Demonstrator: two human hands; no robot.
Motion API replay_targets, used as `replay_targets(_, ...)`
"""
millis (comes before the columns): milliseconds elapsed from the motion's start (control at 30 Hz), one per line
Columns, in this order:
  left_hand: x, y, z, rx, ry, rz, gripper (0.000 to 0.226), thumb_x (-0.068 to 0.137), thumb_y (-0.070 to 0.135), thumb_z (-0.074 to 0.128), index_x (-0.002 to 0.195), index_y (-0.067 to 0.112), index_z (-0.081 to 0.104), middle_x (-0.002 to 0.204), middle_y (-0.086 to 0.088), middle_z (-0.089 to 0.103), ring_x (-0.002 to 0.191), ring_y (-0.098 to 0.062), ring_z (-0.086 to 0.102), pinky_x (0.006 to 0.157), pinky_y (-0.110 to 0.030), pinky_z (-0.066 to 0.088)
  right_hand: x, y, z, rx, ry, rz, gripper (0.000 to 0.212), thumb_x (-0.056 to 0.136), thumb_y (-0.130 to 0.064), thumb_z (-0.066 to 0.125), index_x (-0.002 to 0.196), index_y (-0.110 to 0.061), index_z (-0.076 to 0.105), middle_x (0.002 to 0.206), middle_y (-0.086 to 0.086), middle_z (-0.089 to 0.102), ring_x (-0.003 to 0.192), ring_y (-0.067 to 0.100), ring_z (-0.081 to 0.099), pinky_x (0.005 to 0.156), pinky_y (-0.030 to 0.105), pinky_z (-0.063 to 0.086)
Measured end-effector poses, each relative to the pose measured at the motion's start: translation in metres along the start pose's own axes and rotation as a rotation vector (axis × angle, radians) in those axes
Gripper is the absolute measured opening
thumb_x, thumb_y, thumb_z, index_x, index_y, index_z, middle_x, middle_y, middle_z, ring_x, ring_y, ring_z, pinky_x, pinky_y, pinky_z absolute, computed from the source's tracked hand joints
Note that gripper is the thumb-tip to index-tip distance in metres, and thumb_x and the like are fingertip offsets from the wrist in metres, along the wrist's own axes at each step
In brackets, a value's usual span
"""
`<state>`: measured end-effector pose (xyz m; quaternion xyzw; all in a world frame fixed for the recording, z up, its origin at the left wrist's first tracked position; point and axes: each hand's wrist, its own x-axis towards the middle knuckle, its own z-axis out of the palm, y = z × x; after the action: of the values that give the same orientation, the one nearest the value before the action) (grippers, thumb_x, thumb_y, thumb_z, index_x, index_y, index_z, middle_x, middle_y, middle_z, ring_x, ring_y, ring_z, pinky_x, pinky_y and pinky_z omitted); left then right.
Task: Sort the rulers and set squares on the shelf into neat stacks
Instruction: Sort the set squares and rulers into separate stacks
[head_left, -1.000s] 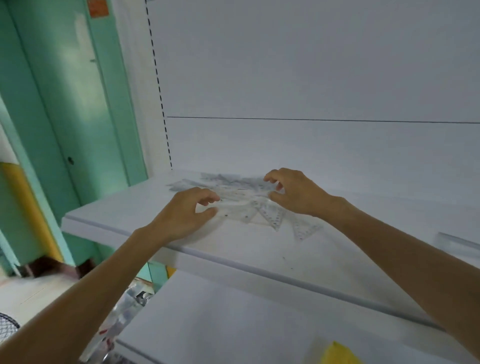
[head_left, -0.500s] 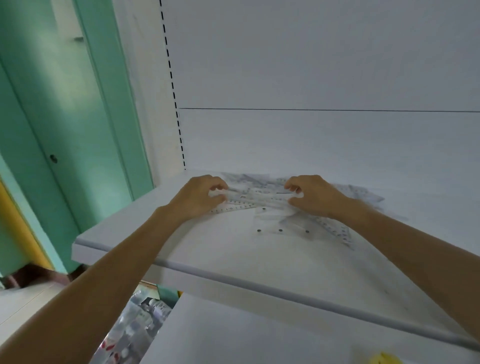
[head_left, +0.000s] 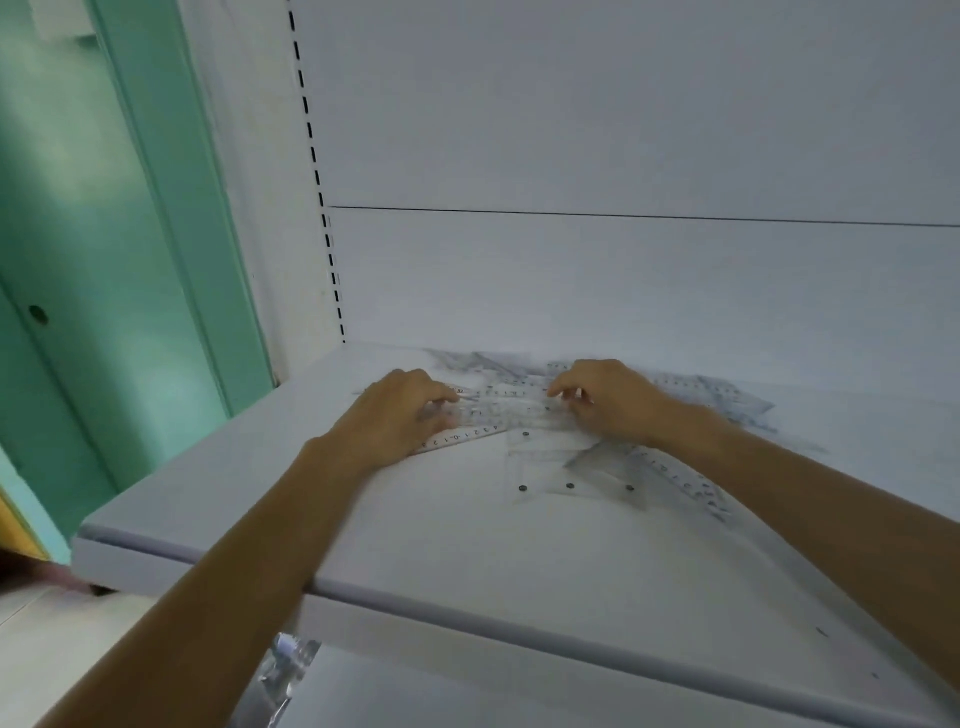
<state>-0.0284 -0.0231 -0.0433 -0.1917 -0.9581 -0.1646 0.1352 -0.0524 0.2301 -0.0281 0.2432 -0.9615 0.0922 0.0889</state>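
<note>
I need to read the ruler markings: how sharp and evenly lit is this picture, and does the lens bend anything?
Head view: even light, no glare; clear rulers fade into the white shelf, only digits beside the left hand readable; right hand fingertips blurred; slotted upright leans, likely wide-angle distortion.

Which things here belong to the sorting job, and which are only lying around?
Belong to the job: pile of rulers and set squares; left hand and right hand, both gripping it; shelf.
Not part of it: green door; shiny packets below the shelf.
</note>
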Motion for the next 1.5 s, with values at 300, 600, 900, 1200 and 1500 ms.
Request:
replay_targets(300,-0.011,-0.009,-0.004,-0.002,0.075,-0.010,0.035,0.091,0.041,0.049,0.124,0.030,0.054,0.102,0.011,0.043,0.091,-0.007,0.047,0.079,-0.024,0.036,-0.005,-0.003,-0.001,0.126,0.199,0.005,0.028,0.096,-0.006,0.035,0.114,-0.003,0.057,0.106,0.011,0.056,0.095,0.024,0.055,0.086,0.029,0.043)
replay_targets(600,-0.021,-0.001,-0.023,0.092,0.024,0.046,0.034,0.093,0.040,0.045,0.123,0.026,0.053,0.098,0.010,0.048,0.087,-0.006,0.043,0.076,-0.024,0.033,-0.024,-0.015,-0.024,0.172,0.445,-0.083,0.022,0.097,-0.009,0.037,0.106,-0.006,0.057,0.101,0.005,0.054,0.075,0.017,0.052,0.069,0.024,0.041)
replay_targets(900,-0.060,-0.001,-0.054,0.198,0.138,-0.060,0.039,0.088,0.041,0.054,0.123,0.024,0.055,0.089,0.004,0.047,0.080,-0.010,0.046,0.075,-0.028,0.037,-0.071,-0.010,-0.031,0.080,0.379,-0.018,0.029,0.099,-0.022,0.026,0.122,-0.019,0.043,0.086,0.011,0.065,0.067,0.027,0.059,0.065,0.039,0.050)
replay_targets(1200,-0.047,0.040,-0.066,0.183,0.282,-0.119,0.038,0.087,0.040,0.057,0.119,0.019,0.059,0.092,-0.001,0.058,0.093,-0.025,0.055,0.084,-0.037,0.041,-0.132,0.045,-0.045,0.160,0.324,0.087,0.035,0.099,-0.035,0.030,0.116,-0.021,0.057,0.086,0.004,0.057,0.080,0.016,0.053,0.074,0.028,0.041)
replay_targets(1500,0.006,0.201,0.006,-0.127,0.187,0.114,0.031,0.084,0.039,0.061,0.109,0.022,0.063,0.096,0.001,0.061,0.085,-0.015,0.055,0.080,-0.029,0.042,-0.231,0.130,-0.074,0.128,0.369,0.253,0.035,0.094,-0.035,0.048,0.126,-0.025,0.056,0.106,0.005,0.054,0.099,0.019,0.056,0.084,0.022,0.040)
